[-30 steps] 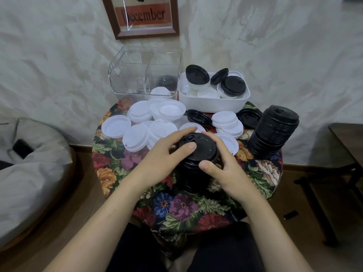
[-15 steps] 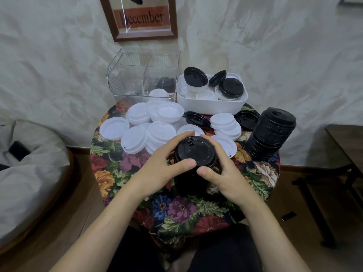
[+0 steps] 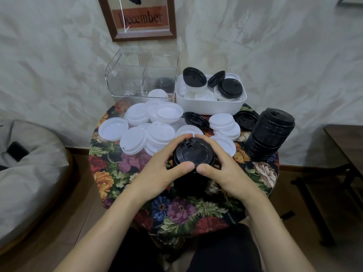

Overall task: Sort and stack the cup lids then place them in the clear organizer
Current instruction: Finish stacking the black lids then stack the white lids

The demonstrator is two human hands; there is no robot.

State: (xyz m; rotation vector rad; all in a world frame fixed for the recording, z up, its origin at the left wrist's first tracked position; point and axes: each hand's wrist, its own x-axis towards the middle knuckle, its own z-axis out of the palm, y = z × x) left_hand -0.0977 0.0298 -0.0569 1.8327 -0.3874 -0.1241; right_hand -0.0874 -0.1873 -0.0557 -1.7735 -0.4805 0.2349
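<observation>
1. Floral cloth covers the round desk (image 3: 117, 173), which stands against a marbled wall; a framed December print (image 3: 141, 18) hangs at 12 o'clock.
2. Left hand (image 3: 157, 173) and right hand (image 3: 225, 171) curl round a black lid stack (image 3: 193, 154) at centre.
3. Clear organizer (image 3: 125, 81) stands at 11 o'clock, with loose white lids (image 3: 157, 124) before it.
4. Bare cloth lies at 6 to 8 o'clock; a leaning black stack (image 3: 271, 134) crowds the 3 o'clock edge.

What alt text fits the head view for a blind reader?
The left hand and right hand grip a stack of black cup lids standing on a floral-clothed table. Loose white lids lie behind it, with a second black lid stack at right. At the back stand a clear organizer and a white bin of mixed lids.
</observation>
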